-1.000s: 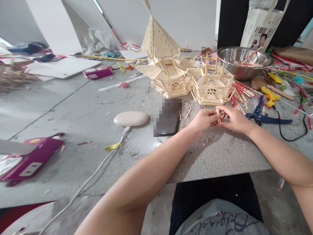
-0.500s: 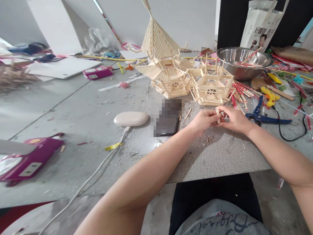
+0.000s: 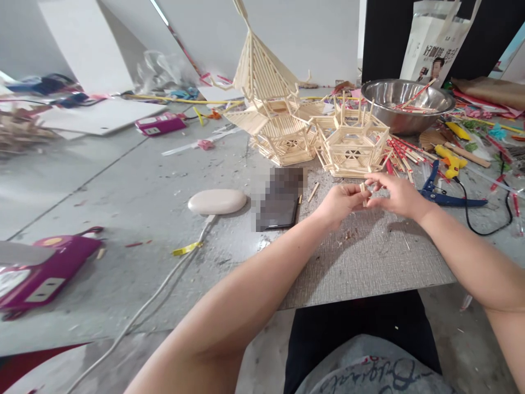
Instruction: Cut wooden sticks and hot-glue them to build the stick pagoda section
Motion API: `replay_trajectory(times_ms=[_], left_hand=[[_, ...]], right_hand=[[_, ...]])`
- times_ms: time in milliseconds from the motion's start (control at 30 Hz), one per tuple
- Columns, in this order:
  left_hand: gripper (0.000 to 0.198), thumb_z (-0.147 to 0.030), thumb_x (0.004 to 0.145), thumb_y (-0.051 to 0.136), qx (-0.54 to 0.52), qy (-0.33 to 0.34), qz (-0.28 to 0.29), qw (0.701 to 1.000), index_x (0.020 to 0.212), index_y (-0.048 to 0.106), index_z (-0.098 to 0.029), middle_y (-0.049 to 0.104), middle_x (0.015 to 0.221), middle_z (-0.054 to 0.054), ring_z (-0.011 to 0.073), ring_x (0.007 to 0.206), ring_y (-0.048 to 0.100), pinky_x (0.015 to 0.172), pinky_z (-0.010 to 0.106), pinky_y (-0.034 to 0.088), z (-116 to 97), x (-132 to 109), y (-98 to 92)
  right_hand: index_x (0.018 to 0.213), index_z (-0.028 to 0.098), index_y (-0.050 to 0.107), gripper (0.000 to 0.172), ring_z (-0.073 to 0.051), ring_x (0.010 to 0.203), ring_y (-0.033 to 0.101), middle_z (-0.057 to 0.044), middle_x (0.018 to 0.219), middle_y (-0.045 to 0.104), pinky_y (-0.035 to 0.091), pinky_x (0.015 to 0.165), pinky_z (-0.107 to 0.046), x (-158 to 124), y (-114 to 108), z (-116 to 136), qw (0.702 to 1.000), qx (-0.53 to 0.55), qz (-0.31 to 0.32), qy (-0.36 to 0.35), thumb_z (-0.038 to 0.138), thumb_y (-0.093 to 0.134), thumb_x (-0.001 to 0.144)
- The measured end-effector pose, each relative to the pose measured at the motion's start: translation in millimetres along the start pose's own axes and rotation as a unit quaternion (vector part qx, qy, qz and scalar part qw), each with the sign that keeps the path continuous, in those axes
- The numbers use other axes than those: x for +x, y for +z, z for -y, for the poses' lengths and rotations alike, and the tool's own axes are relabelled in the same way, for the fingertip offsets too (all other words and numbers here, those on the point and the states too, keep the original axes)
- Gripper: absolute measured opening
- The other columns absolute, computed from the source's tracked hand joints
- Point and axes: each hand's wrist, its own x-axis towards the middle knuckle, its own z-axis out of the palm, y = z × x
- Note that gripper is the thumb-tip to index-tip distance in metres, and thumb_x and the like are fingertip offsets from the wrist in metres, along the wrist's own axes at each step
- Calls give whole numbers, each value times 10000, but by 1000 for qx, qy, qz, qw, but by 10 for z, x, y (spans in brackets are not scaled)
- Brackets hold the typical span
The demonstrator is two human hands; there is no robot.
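My left hand (image 3: 342, 205) is closed, pinching a few short wooden sticks (image 3: 363, 195) upright between thumb and fingers. Close to the sticks on the other side is my right hand (image 3: 396, 197), its thumb and fingers apart; whether its thumb tip touches them I cannot tell. Just beyond both hands stands a low hexagonal stick frame (image 3: 355, 148). Touching or nearly touching it on the left is a stick pavilion (image 3: 283, 123) with a tall pointed roof. One loose short stick (image 3: 314, 192) lies left of my hands.
A blurred phone (image 3: 283, 200) and a pale oval device (image 3: 217, 201) on a cable lie to the left. Blue cutters (image 3: 451, 198), a yellow glue gun (image 3: 451, 161) and red-tipped sticks (image 3: 404, 153) are at right. A steel bowl (image 3: 410, 123) stands behind. Purple power strip (image 3: 53, 268) at far left.
My right hand's fingers have spread and drawn slightly away from the short sticks. My left hand keeps its pinch on them. The view has shifted a little.
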Motion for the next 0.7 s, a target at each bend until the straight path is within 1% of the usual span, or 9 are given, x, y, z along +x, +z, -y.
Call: replay_trajectory(times_ms=[67, 100, 133, 167, 233, 333, 400, 633, 700], left_hand=[[150, -142, 759, 573, -9, 2, -5, 1000, 610, 563, -129, 586, 574, -22, 72, 594, 572, 745, 271, 481, 1, 2, -1], [150, -138, 760, 571, -11, 2, -6, 1000, 611, 561, -125, 594, 586, -17, 76, 602, 578, 754, 285, 484, 3, 5, -2], [150, -133, 763, 567, -13, 1, -9, 1000, 614, 560, -123, 598, 592, -14, 78, 604, 581, 757, 295, 486, 6, 8, -3], [153, -128, 766, 563, -12, -2, -12, 1000, 614, 559, -123, 596, 587, -15, 78, 598, 580, 755, 298, 488, 9, 11, -4], [164, -121, 773, 554, -10, -10, -14, 1000, 608, 555, -124, 590, 571, -21, 76, 587, 580, 741, 293, 490, 10, 15, -3], [178, -123, 780, 550, -5, -24, -13, 1000, 602, 543, -130, 597, 566, -22, 80, 585, 591, 713, 280, 490, -3, 7, -1], [179, -131, 785, 550, 2, -35, -13, 999, 607, 541, -135, 613, 582, -16, 84, 579, 597, 691, 275, 487, -19, -4, 1], [182, -157, 805, 541, 29, -56, -18, 998, 624, 545, -147, 634, 614, -11, 79, 524, 584, 610, 247, 451, -47, -10, -2], [169, -169, 803, 548, 31, -56, -20, 998, 636, 547, -149, 639, 628, -9, 80, 523, 585, 595, 243, 441, -45, -4, -7]], right_hand=[[1053, 182, 589, 373, -157, 762, 602, -61, 933, 658, 450, 701, -286, 14, -107, -96, 997, -5, -67, 36, 444, 501, 803], [967, 174, 623, 301, -151, 725, 596, -57, 865, 665, 444, 689, -280, 21, -157, -159, 991, -30, -110, 67, 392, 477, 821], [899, 167, 641, 249, -150, 705, 593, -56, 816, 667, 439, 688, -278, 26, -199, -226, 984, -60, -133, 99, 331, 470, 822], [847, 165, 651, 213, -156, 702, 592, -56, 786, 668, 433, 687, -279, 31, -233, -293, 977, -93, -138, 129, 279, 475, 807], [795, 165, 662, 184, -179, 727, 597, -65, 777, 674, 422, 689, -289, 35, -273, -404, 966, -156, -107, 176, 223, 489, 773], [786, 179, 669, 183, -213, 767, 601, -73, 797, 681, 411, 677, -308, 33, -285, -477, 951, -218, -59, 211, 230, 496, 753], [781, 192, 667, 179, -214, 765, 599, -64, 792, 680, 407, 667, -309, 28, -282, -474, 949, -230, -45, 211, 236, 496, 748], [729, 199, 656, 152, -187, 762, 592, -39, 788, 674, 406, 686, -295, 17, -290, -438, 962, -217, 31, 163, 209, 504, 735], [738, 204, 659, 154, -192, 752, 596, -40, 779, 675, 403, 661, -296, 14, -298, -453, 956, -232, 24, 177, 225, 506, 736]])
